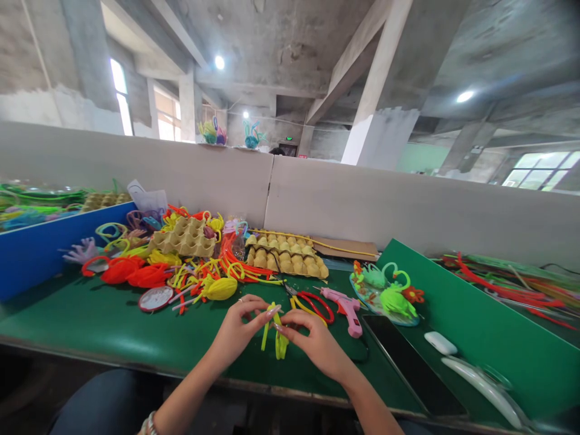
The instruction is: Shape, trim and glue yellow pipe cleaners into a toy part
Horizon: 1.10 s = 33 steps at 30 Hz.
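Observation:
Above the front of the green table, my left hand [244,326] and my right hand [312,338] meet over a small bundle of yellow-green pipe cleaners [281,345]. Both hands are closed, thumbs and fingers pinching the bundle's upper part. Several strands hang down below the fingertips, some bent into loops. Just behind my right hand lie pliers with red and yellow handles [312,307]. A pink glue gun [345,309] rests to the right of them. Left of my hands is a yellow pipe-cleaner piece [220,289], rounded like a body.
Egg-carton trays [287,257] stand at the back. Red pipe-cleaner shapes [136,272] and loose stems pile up at left, near a round white disc [156,298]. Finished green swans [399,300] sit at right, with a phone [412,362], a white case [440,343] and a green divider [480,338].

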Each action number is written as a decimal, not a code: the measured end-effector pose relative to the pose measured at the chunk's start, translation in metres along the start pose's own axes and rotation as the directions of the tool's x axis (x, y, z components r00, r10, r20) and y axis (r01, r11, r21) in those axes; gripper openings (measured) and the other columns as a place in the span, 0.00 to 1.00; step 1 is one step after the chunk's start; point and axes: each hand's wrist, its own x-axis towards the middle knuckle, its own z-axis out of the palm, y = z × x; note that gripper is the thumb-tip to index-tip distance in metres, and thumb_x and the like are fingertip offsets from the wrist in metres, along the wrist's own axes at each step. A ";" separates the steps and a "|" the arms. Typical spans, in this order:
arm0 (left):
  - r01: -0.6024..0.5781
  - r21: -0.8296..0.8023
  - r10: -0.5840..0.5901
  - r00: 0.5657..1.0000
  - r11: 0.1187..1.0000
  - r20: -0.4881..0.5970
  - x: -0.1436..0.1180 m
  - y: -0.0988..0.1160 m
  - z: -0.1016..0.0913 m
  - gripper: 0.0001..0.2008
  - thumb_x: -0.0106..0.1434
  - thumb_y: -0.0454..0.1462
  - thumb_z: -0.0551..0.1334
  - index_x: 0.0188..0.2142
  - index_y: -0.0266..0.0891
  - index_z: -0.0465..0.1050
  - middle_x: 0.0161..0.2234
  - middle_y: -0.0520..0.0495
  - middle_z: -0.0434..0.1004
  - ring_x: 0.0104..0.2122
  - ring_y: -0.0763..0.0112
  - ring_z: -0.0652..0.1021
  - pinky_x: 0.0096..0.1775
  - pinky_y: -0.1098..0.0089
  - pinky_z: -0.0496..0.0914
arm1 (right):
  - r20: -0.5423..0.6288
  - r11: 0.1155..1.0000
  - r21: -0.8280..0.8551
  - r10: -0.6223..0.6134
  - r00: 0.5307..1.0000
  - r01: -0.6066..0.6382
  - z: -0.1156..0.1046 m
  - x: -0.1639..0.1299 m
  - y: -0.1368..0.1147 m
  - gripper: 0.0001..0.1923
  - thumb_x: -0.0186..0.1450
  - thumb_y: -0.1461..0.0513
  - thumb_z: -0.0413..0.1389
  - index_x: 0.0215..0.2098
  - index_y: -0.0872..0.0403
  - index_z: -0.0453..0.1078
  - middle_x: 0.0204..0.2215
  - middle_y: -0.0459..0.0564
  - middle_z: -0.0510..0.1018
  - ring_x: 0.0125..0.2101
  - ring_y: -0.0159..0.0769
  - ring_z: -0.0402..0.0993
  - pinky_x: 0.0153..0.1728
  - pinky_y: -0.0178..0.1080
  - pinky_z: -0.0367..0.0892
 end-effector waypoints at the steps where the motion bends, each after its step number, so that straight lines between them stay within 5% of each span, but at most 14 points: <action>1: 0.009 -0.015 -0.009 1.000 1.000 -0.019 0.001 -0.001 0.001 0.13 0.54 0.45 0.64 0.28 0.36 0.78 0.29 0.46 0.73 0.28 0.71 0.71 0.29 0.73 0.65 | 0.002 1.000 -0.008 0.000 1.000 0.000 0.001 0.000 -0.001 0.12 0.60 0.54 0.55 0.32 0.54 0.73 0.32 0.49 0.75 0.36 0.37 0.70 0.37 0.37 0.63; 9: 0.227 -0.301 -0.241 0.970 0.926 -0.011 0.001 0.005 0.004 0.18 0.48 0.49 0.66 0.22 0.34 0.74 0.16 0.56 0.65 0.18 0.79 0.63 0.22 0.76 0.57 | -0.120 0.996 -0.084 -0.023 0.993 0.013 0.007 -0.003 0.000 0.21 0.58 0.52 0.57 0.45 0.53 0.64 0.36 0.48 0.71 0.35 0.36 0.68 0.37 0.37 0.63; 14: 0.208 -0.365 -0.247 0.967 0.908 -0.065 0.000 0.006 0.009 0.18 0.48 0.49 0.66 0.21 0.35 0.72 0.17 0.55 0.65 0.19 0.78 0.64 0.23 0.76 0.59 | -0.043 0.962 -0.265 -0.080 0.996 0.065 0.014 -0.002 -0.001 0.16 0.63 0.51 0.51 0.29 0.54 0.69 0.28 0.46 0.71 0.32 0.35 0.66 0.35 0.36 0.59; 23: 0.084 -0.086 -0.087 0.996 0.993 -0.033 -0.002 0.003 0.005 0.14 0.58 0.46 0.57 0.28 0.37 0.70 0.20 0.55 0.65 0.22 0.75 0.65 0.25 0.75 0.60 | 0.059 0.996 0.024 0.079 0.995 -0.081 0.013 -0.003 -0.008 0.26 0.64 0.46 0.47 0.18 0.56 0.64 0.17 0.43 0.68 0.22 0.29 0.63 0.25 0.32 0.56; 33: 0.100 0.061 -0.090 0.986 0.993 -0.142 -0.007 -0.002 0.008 0.15 0.62 0.46 0.52 0.23 0.41 0.60 0.17 0.57 0.62 0.19 0.74 0.65 0.23 0.74 0.59 | 0.111 0.971 0.182 0.139 0.984 -0.158 0.024 -0.002 -0.006 0.27 0.59 0.43 0.50 0.25 0.58 0.72 0.21 0.49 0.76 0.24 0.33 0.69 0.29 0.34 0.63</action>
